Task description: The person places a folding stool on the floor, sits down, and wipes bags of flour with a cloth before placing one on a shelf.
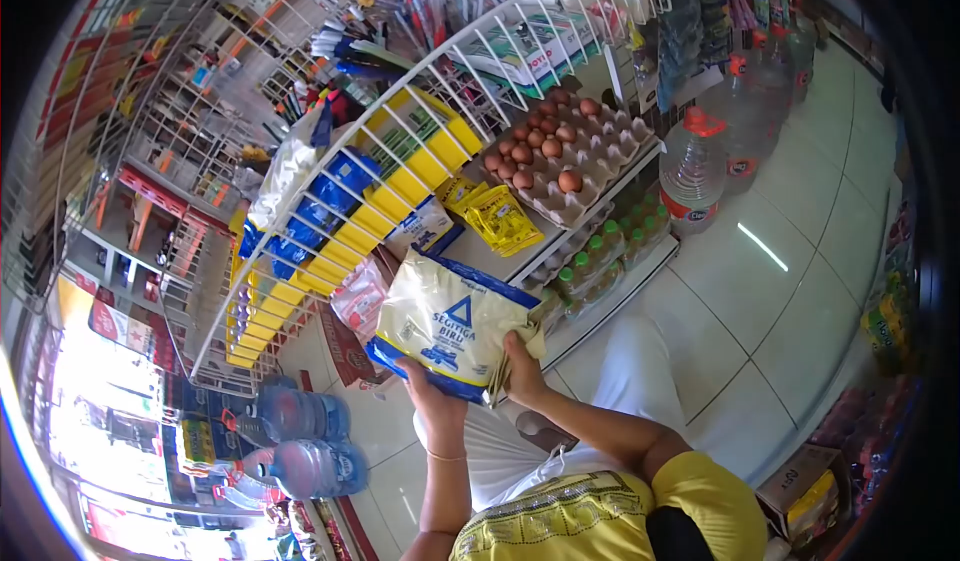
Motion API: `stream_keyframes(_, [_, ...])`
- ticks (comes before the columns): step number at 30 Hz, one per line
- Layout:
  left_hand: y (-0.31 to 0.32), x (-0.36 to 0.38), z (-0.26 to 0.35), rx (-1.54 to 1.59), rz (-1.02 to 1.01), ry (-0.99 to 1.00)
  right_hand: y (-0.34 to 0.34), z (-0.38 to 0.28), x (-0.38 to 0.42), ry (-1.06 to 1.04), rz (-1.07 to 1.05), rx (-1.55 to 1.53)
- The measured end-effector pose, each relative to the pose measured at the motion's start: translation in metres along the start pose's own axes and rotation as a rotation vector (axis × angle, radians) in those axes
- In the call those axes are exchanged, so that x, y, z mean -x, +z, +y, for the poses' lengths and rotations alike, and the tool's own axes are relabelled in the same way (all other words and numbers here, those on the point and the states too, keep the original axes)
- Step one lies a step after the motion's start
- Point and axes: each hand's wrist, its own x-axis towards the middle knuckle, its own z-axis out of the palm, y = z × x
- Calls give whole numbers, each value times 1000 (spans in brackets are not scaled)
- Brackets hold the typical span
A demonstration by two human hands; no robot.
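Both hands grip a white and blue bag labelled Segitiga Biru (455, 316) in front of the body. My left hand (433, 393) holds its lower left edge, the thumb on the front. At the bag's right side, my right hand (523, 366) is closed on the edge, thumb also in front. Just beyond the bag, yellow packets (500, 221) and another white and blue bag (425, 226) lie on a shelf. A pink packet (360, 296) sits to the left of the held bag.
Eggs in a cardboard tray (600, 146) rest on the shelf behind a white wire rack (400, 83). Large bottles (692, 176) stand on the tiled floor at the right. Blue water gallons (310, 469) are at the lower left, and a cardboard box (805, 491) is at the lower right.
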Motion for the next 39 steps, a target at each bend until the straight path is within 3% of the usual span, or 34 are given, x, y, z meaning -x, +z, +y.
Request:
stream_keyframes(2, [-1, -6, 4, -6, 47, 86, -30, 3, -1, -25, -64, 327])
stream_keyframes(3, [-5, -8, 8, -20, 48, 83, -34, -4, 2, -22, -59, 314])
stream_keyframes(5, [-11, -13, 18, -404, 117, 293, -31, -24, 5, 179, 238, 159])
stream_keyframes(6, [1, -13, 25, -618, 97, 387, -41, -27, 2, 115, 285, 191])
stream_keyframes(7, [9, -14, 27, -626, 100, 390, -52, -29, -3, 50, 332, 224])
stream_keyframes(9, [19, -15, 25, -996, 107, 455, -57, -25, -15, 88, 405, 207])
stream_keyframes(12, [3, -28, -4, -936, 122, 344, -17, -19, -17, -189, 355, 614])
stream_keyframes(14, [-14, -35, -22, -939, 157, 226, 31, -40, -11, -765, 122, 919])
stream_keyframes(15, [-12, -35, -32, -837, -29, 371, 46, -47, -6, -772, 129, 921])
stream_keyframes(17, [-14, -28, -37, -656, -37, 207, 61, -56, 0, -838, -136, 1254])
stream_keyframes(20, [-1, -24, -27, -799, -54, 341, 49, -60, -13, -957, -71, 1329])
stream_keyframes(24, [4, -13, -11, -857, -89, 282, 16, -63, -29, -1017, 37, 1285])
stream_keyframes(28, [-7, -11, -8, -889, -157, 298, -8, -65, -37, -1062, -2, 1338])
stream_keyframes(34, [-21, -3, 2, -1018, -176, 306, -53, -74, -51, -811, -160, 1488])
stream_keyframes(36, [-34, 1, 15, -968, -185, 269, -69, -73, -68, -773, 132, 1369])
stream_keyframes(37, [-38, 4, 20, -921, -194, 233, -77, -80, -68, -509, 264, 1032])
stream_keyframes(39, [-31, 7, 30, -911, -220, 295, -69, -98, -65, -554, 303, 809])
